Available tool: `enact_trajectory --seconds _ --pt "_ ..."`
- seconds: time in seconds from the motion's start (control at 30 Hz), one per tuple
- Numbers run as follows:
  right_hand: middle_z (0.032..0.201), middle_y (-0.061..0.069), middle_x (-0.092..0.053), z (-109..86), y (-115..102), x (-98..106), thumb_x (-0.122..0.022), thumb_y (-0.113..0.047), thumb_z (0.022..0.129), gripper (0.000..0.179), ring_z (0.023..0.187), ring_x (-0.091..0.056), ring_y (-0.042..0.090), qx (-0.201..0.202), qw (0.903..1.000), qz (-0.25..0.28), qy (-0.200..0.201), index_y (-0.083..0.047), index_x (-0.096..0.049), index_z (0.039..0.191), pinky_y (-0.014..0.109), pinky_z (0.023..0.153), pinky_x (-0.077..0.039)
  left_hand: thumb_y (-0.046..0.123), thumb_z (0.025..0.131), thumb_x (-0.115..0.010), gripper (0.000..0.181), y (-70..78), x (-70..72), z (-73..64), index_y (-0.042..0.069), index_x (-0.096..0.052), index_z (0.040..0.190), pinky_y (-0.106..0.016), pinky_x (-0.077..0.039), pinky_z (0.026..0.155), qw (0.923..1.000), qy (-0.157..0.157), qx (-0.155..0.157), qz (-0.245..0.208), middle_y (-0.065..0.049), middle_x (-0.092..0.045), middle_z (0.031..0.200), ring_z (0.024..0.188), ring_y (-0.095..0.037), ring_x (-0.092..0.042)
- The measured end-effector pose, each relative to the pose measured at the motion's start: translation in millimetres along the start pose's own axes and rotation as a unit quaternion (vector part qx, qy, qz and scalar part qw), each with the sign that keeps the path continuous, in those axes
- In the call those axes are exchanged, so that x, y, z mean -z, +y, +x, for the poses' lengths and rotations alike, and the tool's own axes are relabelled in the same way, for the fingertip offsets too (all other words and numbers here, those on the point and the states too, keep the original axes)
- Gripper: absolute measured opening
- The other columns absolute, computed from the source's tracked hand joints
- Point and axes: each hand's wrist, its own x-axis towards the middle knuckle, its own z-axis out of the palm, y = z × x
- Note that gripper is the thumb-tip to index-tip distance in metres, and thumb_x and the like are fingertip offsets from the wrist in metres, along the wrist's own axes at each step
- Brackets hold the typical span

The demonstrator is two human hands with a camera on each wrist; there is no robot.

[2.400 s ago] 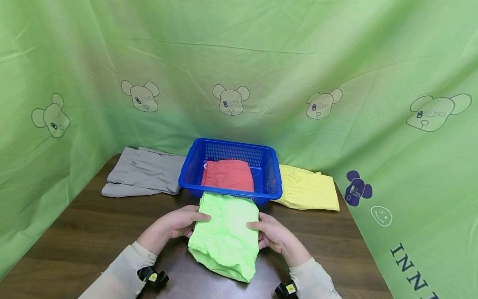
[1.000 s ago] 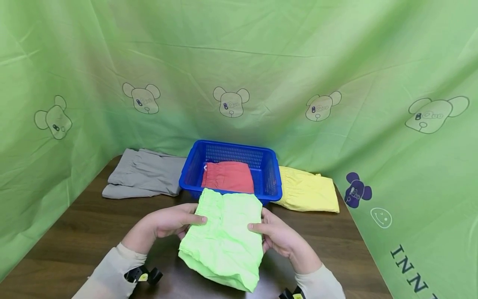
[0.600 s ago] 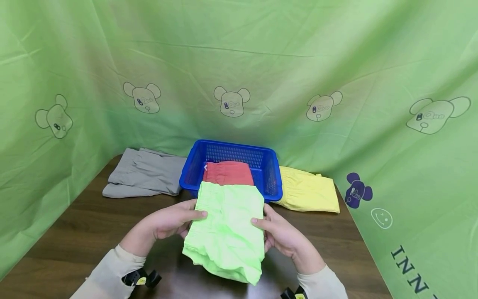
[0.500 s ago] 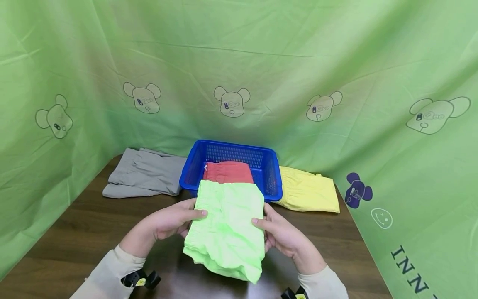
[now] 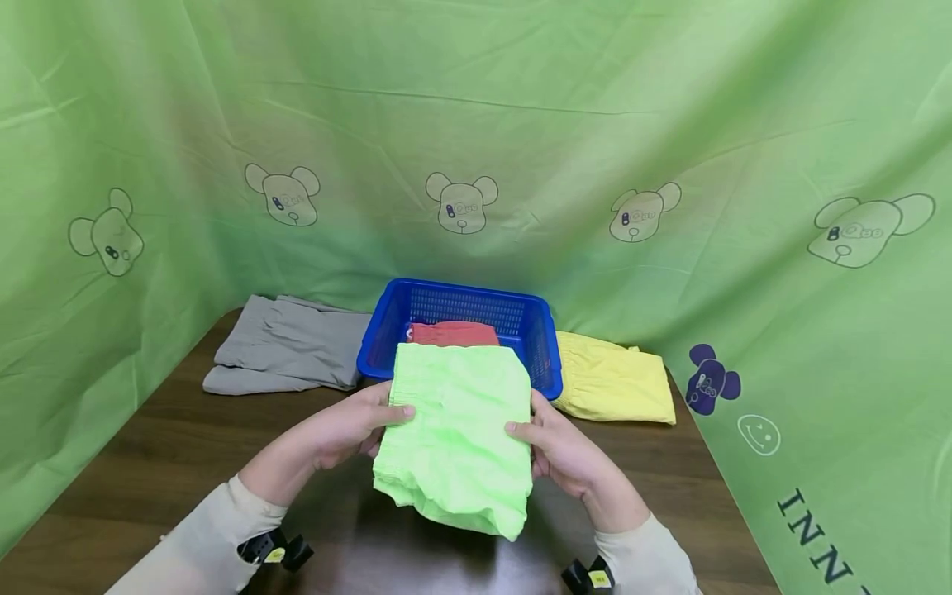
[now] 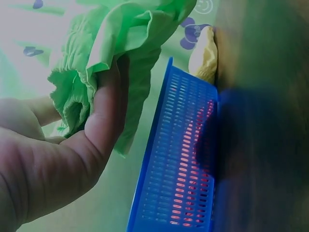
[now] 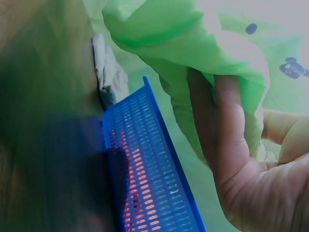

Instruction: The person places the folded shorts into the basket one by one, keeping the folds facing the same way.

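A folded bright green garment with a gathered elastic edge, which looks like shorts [image 5: 457, 438], is held up between both hands. My left hand [image 5: 357, 426] grips its left side, thumb on top and fingers underneath. On the right side my right hand [image 5: 565, 450] pinches it the same way. In both wrist views the fingers go under the cloth, and the garment hangs above table height, near the blue basket [image 5: 535, 307]. Inside the basket lies a folded red garment [image 5: 454, 334], its front part hidden behind the green one.
A folded grey garment [image 5: 293, 343] lies left of the basket on the brown wooden table [image 5: 171, 438]. To the basket's right lies a folded yellow garment [image 5: 617, 376]. Behind and at both sides hangs a green curtain [image 5: 550, 124] with printed bear heads.
Both hands have lifted the green shorts and moved them forward, toward the basket. The garment now overlaps the basket's front rim and more of the red garment. The other garments have not moved.
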Motion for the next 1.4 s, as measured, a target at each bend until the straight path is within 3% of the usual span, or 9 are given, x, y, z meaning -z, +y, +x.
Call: enact_trajectory --seconds 0.3,0.47,0.7,0.83,0.93,1.07,1.17,1.4 --pt "0.115 0.012 -0.069 10.9 -13.0 4.0 -0.049 -0.014 0.108 0.052 0.088 -0.074 0.024 0.011 0.9994 -0.018 0.027 -0.015 -0.019 0.15 0.042 0.07 -0.062 0.022 0.109 -0.05 0.05 19.2 5.4 8.4 0.008 -0.032 0.154 -0.049 -0.061 0.079 0.9997 0.011 0.01 0.019 -0.016 -0.069 0.125 0.103 -0.031 -0.073" --pt "0.107 0.009 -0.072 19.3 -23.3 7.5 -0.049 -0.012 0.107 0.049 0.082 -0.074 0.021 0.017 0.9984 -0.026 0.048 -0.013 -0.022 0.147 0.037 0.065 -0.061 0.022 0.109 -0.05 0.048 31.2 12.5 16.9 0.011 -0.034 0.153 -0.051 -0.061 0.08 0.9994 0.017 0.014 0.028 -0.016 -0.069 0.125 0.103 -0.03 -0.073" --pt "0.09 0.006 -0.07 32.8 -37.2 13.4 -0.052 -0.013 0.105 0.047 0.059 -0.066 0.015 0.024 0.995 -0.051 0.083 -0.013 -0.027 0.145 0.028 0.05 -0.052 0.02 0.109 -0.049 0.045 45.5 22.3 30.6 0.011 -0.037 0.151 -0.052 -0.061 0.081 0.9987 0.034 0.014 0.035 -0.015 -0.069 0.123 0.102 -0.03 -0.073" --pt "0.096 0.006 -0.069 41.2 -43.8 17.2 -0.051 -0.013 0.106 0.045 0.067 -0.069 0.018 0.032 0.9949 -0.042 0.086 -0.013 -0.027 0.144 0.031 0.053 -0.056 0.019 0.109 -0.049 0.043 52.9 26.7 36.7 0.01 -0.038 0.15 -0.052 -0.06 0.081 0.9979 0.048 0.018 0.04 -0.016 -0.068 0.122 0.101 -0.029 -0.073" --pt "0.089 0.004 -0.068 46.8 -48.2 19.7 -0.052 -0.013 0.106 0.046 0.057 -0.063 0.014 0.034 0.9931 -0.053 0.099 -0.013 -0.03 0.145 0.03 0.053 -0.055 0.019 0.109 -0.049 0.043 56.8 30.6 40.9 0.01 -0.038 0.149 -0.052 -0.06 0.081 0.9977 0.05 0.019 0.042 -0.016 -0.068 0.122 0.1 -0.028 -0.073" --pt "0.096 0.004 -0.066 53.3 -51.8 22.7 -0.052 -0.011 0.105 0.047 0.063 -0.066 0.015 0.032 0.9923 -0.043 0.112 -0.014 -0.031 0.147 0.032 0.06 -0.058 0.019 0.109 -0.05 0.044 59.1 36.7 47.5 0.009 -0.038 0.149 -0.051 -0.06 0.082 0.9976 0.048 0.019 0.046 -0.015 -0.068 0.122 0.101 -0.027 -0.073" --pt "0.112 0.008 -0.063 58.5 -52.8 25.3 -0.049 -0.01 0.106 0.046 0.083 -0.072 0.019 0.029 0.9937 -0.018 0.107 -0.015 -0.029 0.147 0.04 0.067 -0.061 0.019 0.109 -0.05 0.045 59.4 41.5 52.7 0.008 -0.036 0.15 -0.051 -0.06 0.083 0.9977 0.045 0.016 0.048 -0.015 -0.067 0.123 0.102 -0.027 -0.073" --pt "0.122 0.011 -0.059 70.3 -58.3 30.3 -0.048 -0.009 0.107 0.046 0.089 -0.072 0.02 0.026 0.994 -0.005 0.106 -0.015 -0.029 0.149 0.039 0.072 -0.062 0.017 0.109 -0.049 0.044 61.6 51.2 64.0 0.009 -0.036 0.15 -0.049 -0.061 0.083 0.9981 0.048 0.019 0.034 -0.015 -0.066 0.122 0.102 -0.026 -0.072"
